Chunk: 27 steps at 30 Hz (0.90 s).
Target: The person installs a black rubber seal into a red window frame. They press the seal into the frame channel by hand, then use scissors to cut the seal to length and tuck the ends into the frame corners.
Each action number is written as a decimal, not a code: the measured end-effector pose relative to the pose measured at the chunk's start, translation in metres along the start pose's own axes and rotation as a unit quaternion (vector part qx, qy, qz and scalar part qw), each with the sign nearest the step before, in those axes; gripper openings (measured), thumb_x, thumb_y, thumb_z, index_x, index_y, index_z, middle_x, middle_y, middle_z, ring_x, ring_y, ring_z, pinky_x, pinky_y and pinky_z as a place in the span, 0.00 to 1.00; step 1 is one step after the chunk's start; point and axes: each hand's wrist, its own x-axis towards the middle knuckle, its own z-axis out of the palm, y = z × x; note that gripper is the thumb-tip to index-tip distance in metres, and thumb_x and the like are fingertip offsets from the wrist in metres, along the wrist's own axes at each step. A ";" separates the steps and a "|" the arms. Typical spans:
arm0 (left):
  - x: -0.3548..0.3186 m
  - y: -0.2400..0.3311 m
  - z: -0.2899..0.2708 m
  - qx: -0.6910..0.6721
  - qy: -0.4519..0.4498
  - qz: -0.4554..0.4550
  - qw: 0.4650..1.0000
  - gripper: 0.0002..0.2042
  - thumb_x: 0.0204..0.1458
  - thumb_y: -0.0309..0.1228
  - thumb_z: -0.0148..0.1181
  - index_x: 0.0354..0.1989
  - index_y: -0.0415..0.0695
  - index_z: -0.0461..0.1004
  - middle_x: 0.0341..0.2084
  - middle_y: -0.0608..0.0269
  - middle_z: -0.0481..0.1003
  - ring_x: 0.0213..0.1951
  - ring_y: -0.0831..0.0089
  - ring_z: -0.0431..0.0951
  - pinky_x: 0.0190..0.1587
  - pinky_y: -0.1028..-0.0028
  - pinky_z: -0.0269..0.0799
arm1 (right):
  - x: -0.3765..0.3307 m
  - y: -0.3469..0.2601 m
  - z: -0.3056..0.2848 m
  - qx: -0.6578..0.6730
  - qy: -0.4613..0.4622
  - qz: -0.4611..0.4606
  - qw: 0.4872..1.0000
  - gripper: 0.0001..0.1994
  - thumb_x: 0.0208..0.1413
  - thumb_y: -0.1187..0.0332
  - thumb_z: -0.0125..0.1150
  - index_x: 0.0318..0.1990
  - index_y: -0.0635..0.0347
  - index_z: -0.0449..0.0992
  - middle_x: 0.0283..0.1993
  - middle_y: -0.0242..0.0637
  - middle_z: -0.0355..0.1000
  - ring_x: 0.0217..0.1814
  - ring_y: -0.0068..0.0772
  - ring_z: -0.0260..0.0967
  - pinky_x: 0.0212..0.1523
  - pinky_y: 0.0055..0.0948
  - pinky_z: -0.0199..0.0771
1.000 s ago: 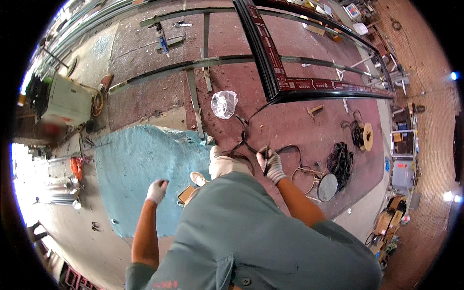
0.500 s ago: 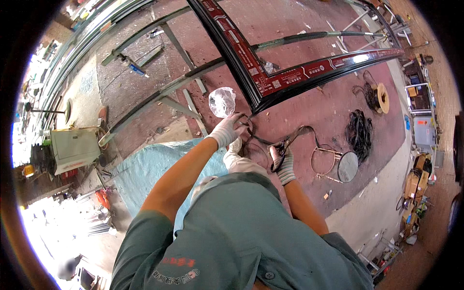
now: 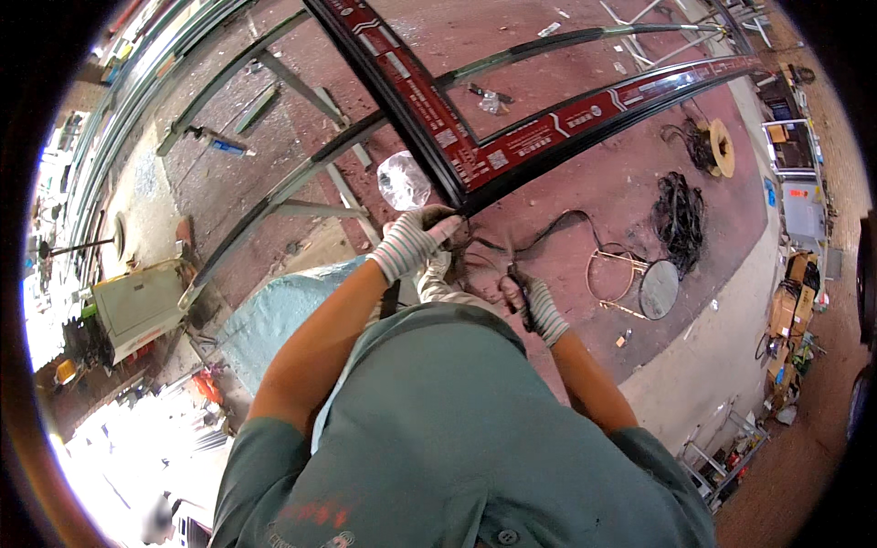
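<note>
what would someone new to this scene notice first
The eye likely lands first on the big black frame with red film, its corner pointing down toward the person from the upper middle. Just below that corner is the gloved left hand, with the gloved right hand further right gripping a dark tool. The tangled black bundle also stands out on the reddish floor at right.

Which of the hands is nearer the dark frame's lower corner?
The left hand, right by that corner of the dark frame; the right hand is lower, farther right, holding a dark tool.
</note>
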 end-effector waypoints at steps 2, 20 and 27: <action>0.011 0.000 -0.008 0.014 0.001 -0.011 1.000 0.18 0.63 0.40 0.61 0.52 0.38 0.78 0.32 0.68 0.79 0.32 0.80 0.76 0.36 0.75 0.75 | 0.008 0.011 -0.004 -0.048 -0.048 -0.022 0.997 0.14 0.69 0.56 0.54 0.43 0.59 0.75 0.24 0.26 0.65 0.22 0.20 0.59 0.23 0.25 0.61; 0.021 0.019 -0.015 0.043 -0.049 -0.013 0.998 0.17 0.63 0.36 0.59 0.52 0.35 0.77 0.33 0.61 0.79 0.32 0.77 0.76 0.37 0.75 0.75 | 0.029 -0.005 0.002 -0.455 -0.097 -0.094 0.880 0.15 0.61 0.66 0.56 0.51 0.67 0.73 0.42 0.51 0.76 0.43 0.51 0.74 0.40 0.40 0.74; 0.016 0.035 -0.018 0.083 -0.060 -0.034 0.994 0.18 0.63 0.38 0.58 0.53 0.37 0.77 0.37 0.57 0.82 0.37 0.72 0.79 0.46 0.71 0.76 | 0.016 -0.042 0.019 -0.505 -0.079 -0.083 0.856 0.18 0.61 0.59 0.55 0.51 0.65 0.74 0.42 0.59 0.77 0.43 0.61 0.75 0.39 0.47 0.75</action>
